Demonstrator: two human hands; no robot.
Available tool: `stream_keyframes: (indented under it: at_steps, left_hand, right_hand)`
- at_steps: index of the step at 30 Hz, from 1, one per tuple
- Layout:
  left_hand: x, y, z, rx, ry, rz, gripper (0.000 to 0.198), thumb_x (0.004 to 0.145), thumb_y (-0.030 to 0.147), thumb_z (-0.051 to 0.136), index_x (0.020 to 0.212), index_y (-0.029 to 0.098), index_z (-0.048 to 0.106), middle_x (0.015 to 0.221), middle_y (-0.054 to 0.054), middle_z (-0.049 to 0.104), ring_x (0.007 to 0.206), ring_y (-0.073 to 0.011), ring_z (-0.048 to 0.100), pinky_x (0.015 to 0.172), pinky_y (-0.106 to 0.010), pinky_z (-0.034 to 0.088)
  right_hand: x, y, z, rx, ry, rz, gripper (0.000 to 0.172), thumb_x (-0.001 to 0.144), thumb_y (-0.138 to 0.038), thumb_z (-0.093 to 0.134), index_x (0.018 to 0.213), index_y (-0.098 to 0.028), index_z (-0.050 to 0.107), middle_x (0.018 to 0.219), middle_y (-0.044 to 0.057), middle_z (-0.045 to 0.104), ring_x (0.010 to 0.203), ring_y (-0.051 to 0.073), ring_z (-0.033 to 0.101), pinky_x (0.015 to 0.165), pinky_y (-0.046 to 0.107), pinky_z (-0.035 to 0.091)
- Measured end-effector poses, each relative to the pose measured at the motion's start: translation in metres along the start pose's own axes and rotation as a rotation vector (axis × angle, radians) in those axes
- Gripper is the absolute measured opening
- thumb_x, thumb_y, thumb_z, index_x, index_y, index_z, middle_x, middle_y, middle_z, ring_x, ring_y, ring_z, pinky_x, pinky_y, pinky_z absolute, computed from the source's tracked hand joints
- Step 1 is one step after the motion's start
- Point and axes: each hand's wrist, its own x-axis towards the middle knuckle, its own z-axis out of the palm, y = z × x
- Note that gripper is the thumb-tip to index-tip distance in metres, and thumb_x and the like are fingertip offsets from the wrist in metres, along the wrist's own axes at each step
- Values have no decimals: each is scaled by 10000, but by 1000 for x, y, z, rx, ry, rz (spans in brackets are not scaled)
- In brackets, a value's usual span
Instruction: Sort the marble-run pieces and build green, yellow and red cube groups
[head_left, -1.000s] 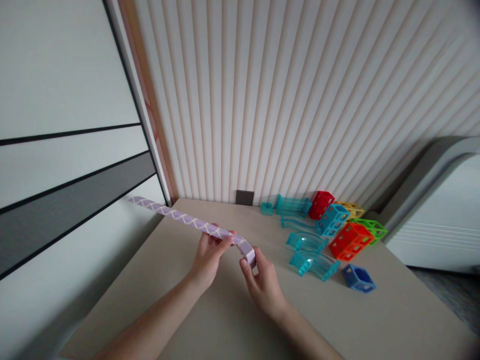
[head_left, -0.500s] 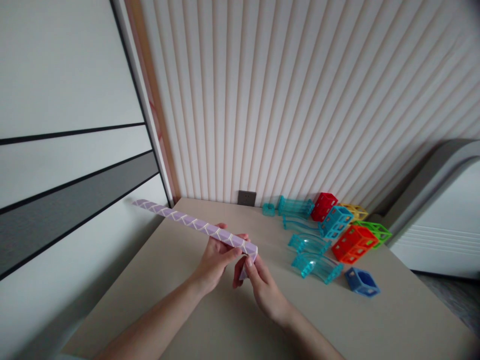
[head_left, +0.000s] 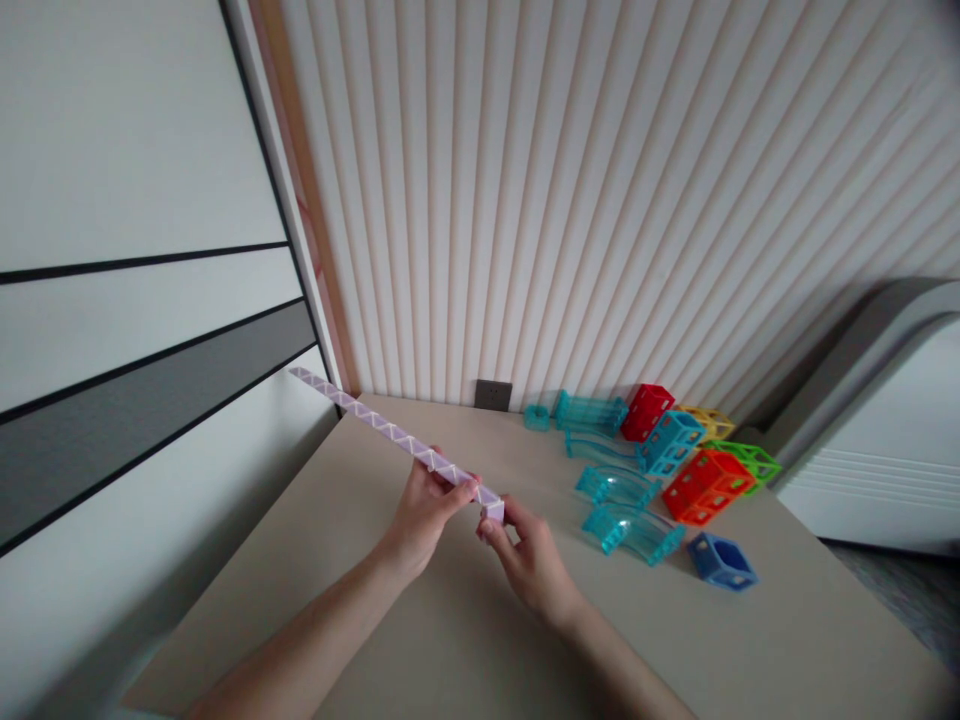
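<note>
A long lilac snake puzzle [head_left: 382, 426] with white zigzag edges slants from the upper left down to my hands, held above the table. My left hand [head_left: 421, 510] is closed round it a little short of its near end, the thumb lying on top. At that near end my right hand [head_left: 531, 560] pinches the last wedges between thumb and fingers, where a short piece bends downward. Parts of the fingers of both hands are hidden behind the puzzle and the hands themselves.
On the beige table [head_left: 315, 560], right of my hands, lie clear teal track pieces [head_left: 634, 530], a blue frame block [head_left: 721, 562], an orange-red block [head_left: 706, 487], a light-blue block [head_left: 673, 444] and a red block [head_left: 646, 412]. A ribbed wall [head_left: 510, 200] with a dark socket [head_left: 493, 395] stands behind.
The snake puzzle's far end has risen and shifted right, and its near-end bend looks shorter. My right hand has changed its grip there; my left hand has barely moved.
</note>
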Motion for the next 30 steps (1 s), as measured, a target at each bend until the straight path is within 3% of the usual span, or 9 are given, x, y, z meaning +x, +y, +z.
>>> stream_keyframes:
  at_steps: [6,14,22,27,30]
  left_hand:
    - [5,-5,-5,76,20,61,534,662,298,907,966,231,473,775,47,690,773,-139,683,768,-271,537]
    - [9,-7,-8,178,48,125,524,652,275,913,949,227,484,724,71,627,698,-123,636,699,-244,508]
    - [10,-22,-11,229,-9,72,573,671,321,898,1023,227,456,816,11,720,813,-170,709,813,-313,553]
    - [7,-22,-8,285,-79,65,515,708,433,854,1014,212,504,907,-37,749,888,-195,717,836,-326,560]
    - [10,-19,-12,314,-11,124,490,796,538,746,1088,185,572,1060,-93,735,967,-223,704,813,-340,572]
  right_hand:
    - [3,2,-8,-345,156,-121,170,921,-421,686,891,-257,718,743,28,638,680,195,533,664,286,337]
    - [0,-4,-15,-967,169,-314,206,1014,-377,557,956,-235,695,759,60,629,724,225,548,673,335,283]
    - [-1,-5,-11,-894,131,-345,279,1026,-362,547,1240,-200,624,962,96,715,845,249,619,763,348,331]
    - [-1,-1,-10,-891,134,-292,200,1067,-282,454,1126,-199,626,892,59,712,784,208,626,745,318,335]
    - [0,2,-9,-909,183,-258,207,1072,-241,409,1121,-195,605,938,66,707,802,214,624,744,316,353]
